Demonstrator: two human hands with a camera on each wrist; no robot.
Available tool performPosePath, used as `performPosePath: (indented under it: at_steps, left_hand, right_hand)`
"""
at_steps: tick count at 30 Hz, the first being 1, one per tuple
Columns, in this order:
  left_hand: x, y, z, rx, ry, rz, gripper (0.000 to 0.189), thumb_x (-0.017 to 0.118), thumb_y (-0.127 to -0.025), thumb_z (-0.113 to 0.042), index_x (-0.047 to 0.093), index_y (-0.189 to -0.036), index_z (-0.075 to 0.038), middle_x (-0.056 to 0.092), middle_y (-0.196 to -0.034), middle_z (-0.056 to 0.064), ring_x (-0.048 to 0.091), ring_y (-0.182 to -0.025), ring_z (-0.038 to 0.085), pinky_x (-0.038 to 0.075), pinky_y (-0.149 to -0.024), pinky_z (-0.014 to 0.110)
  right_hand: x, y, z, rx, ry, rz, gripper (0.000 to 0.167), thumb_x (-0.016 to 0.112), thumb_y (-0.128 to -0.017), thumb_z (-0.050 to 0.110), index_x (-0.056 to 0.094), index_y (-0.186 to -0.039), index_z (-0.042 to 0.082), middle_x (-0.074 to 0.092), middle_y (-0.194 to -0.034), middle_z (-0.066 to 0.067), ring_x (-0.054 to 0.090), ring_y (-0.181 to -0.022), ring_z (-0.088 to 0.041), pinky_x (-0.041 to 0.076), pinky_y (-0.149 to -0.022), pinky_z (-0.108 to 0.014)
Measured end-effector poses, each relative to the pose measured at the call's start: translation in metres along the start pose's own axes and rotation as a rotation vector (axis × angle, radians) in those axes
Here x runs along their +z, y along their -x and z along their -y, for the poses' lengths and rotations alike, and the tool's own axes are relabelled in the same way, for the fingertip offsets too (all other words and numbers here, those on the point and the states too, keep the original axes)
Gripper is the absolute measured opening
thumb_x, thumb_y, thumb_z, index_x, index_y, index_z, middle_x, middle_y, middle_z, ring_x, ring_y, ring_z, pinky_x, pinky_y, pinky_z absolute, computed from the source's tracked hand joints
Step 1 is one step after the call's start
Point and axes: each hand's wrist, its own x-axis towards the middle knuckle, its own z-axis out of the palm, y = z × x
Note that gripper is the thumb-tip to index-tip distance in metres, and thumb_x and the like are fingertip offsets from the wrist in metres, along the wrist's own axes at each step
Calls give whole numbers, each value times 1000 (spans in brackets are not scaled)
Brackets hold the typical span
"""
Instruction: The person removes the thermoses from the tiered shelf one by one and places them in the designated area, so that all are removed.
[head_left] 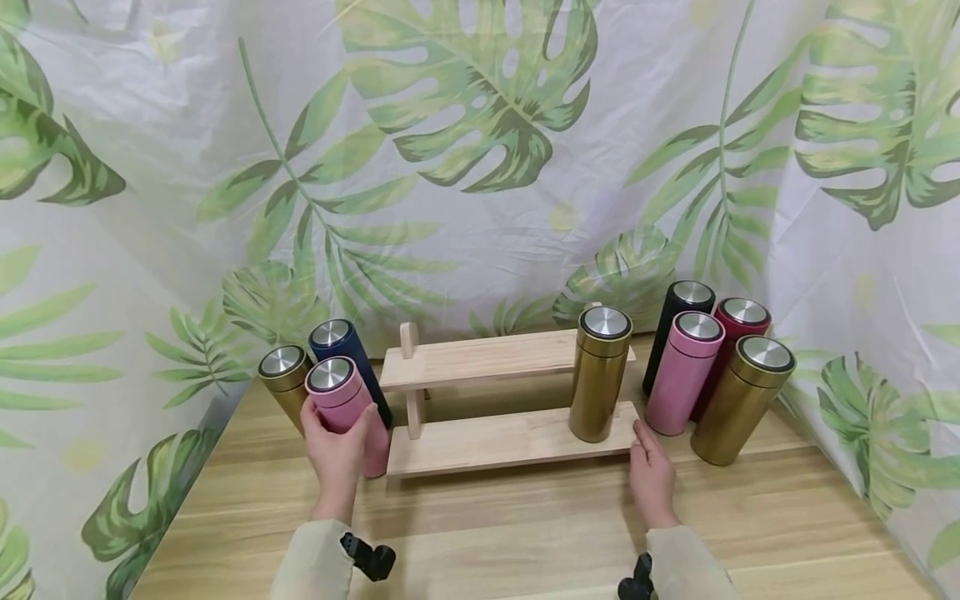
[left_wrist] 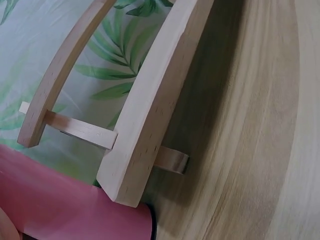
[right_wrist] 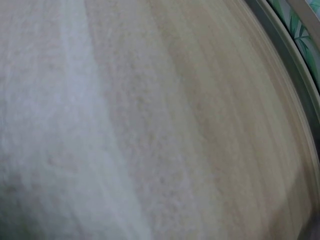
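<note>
My left hand (head_left: 337, 454) grips a pink thermos (head_left: 347, 400) with a silver lid, thumb on its right side. The bottle stands at the left end of a two-tier wooden rack (head_left: 480, 442), its base close to the lower board. In the left wrist view the pink thermos (left_wrist: 75, 200) overlaps the end of the rack's board (left_wrist: 145, 115). At the opposite end, my right hand (head_left: 652, 479) holds the front right corner of the lower board. On that board, near its right end, a gold thermos (head_left: 598, 383) stands upright.
Behind the held bottle stand a gold thermos (head_left: 282, 367) and a dark blue one (head_left: 352, 354). Right of the rack are black (head_left: 678, 321), pink (head_left: 681, 375), dark red (head_left: 738, 333) and gold (head_left: 738, 408) thermoses. A leaf-patterned cloth (head_left: 480, 208) hangs behind the wooden table (head_left: 517, 533).
</note>
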Motion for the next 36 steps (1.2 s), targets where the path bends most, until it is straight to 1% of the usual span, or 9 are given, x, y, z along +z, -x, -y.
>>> performPosePath:
  at_steps: [4,7,10,16,20,23,25,29,36]
  left_hand:
    - [-1,1,-1,2,4,15,85,80,-70,-12,31,-139,-20,45,-132,6,43,-120,20,36,-105,42]
    - [-1,2,-4,31,41,-11,86,80,-70,-8,31,-139,-22,43,-134,5,41,-122,19,35,-106,39]
    - [1,3,-12,112,75,-42,88,80,-69,-6,30,-140,-23,40,-137,4,39,-126,17,32,-109,34]
    - [0,5,-36,309,50,-85,85,79,-70,-6,31,-141,-10,37,-141,9,36,-129,15,30,-109,27]
    - [4,10,-49,430,30,-134,81,80,-68,-6,37,-137,-4,41,-138,15,39,-126,20,32,-106,26]
    - [9,17,-60,501,25,-146,79,80,-68,-6,40,-135,-5,44,-135,14,42,-123,25,34,-104,29]
    - [14,23,-69,532,56,-129,77,80,-68,-5,41,-135,-7,44,-134,12,43,-121,27,35,-103,33]
    - [29,37,-85,530,110,-35,74,77,-70,-1,41,-135,-4,43,-136,13,42,-123,25,36,-105,34]
    - [58,59,-98,585,133,148,65,76,-72,-2,47,-130,-1,49,-132,14,40,-127,25,28,-109,35]
  right_hand:
    - [-1,0,2,0,-4,6,40,37,-98,11,44,-135,-1,41,-142,-16,31,-135,-29,27,-110,-42]
    - [-1,1,4,0,-10,15,40,37,-98,11,43,-135,-2,40,-143,-18,31,-135,-31,27,-110,-43]
    - [-2,1,4,0,-17,9,40,37,-98,11,43,-135,-2,40,-143,-18,30,-135,-31,27,-110,-43]
    - [0,-1,1,4,-14,-13,40,37,-98,11,44,-135,-1,41,-142,-16,31,-135,-28,28,-110,-41]
    - [1,-1,1,9,-16,-7,40,36,-98,12,44,-135,0,41,-143,-15,31,-135,-28,27,-110,-41]
    - [1,0,2,5,-18,-6,40,36,-98,11,44,-135,-1,40,-142,-17,31,-135,-30,27,-109,-42]
    - [0,1,2,2,-19,-10,40,36,-98,11,44,-135,-1,40,-142,-17,31,-135,-30,27,-109,-43]
    - [1,1,1,-1,-17,-22,39,37,-97,9,45,-134,-2,41,-141,-17,32,-134,-30,28,-109,-42]
    - [1,0,1,-3,-24,-12,39,37,-98,11,45,-134,-2,41,-142,-17,32,-134,-30,27,-110,-42]
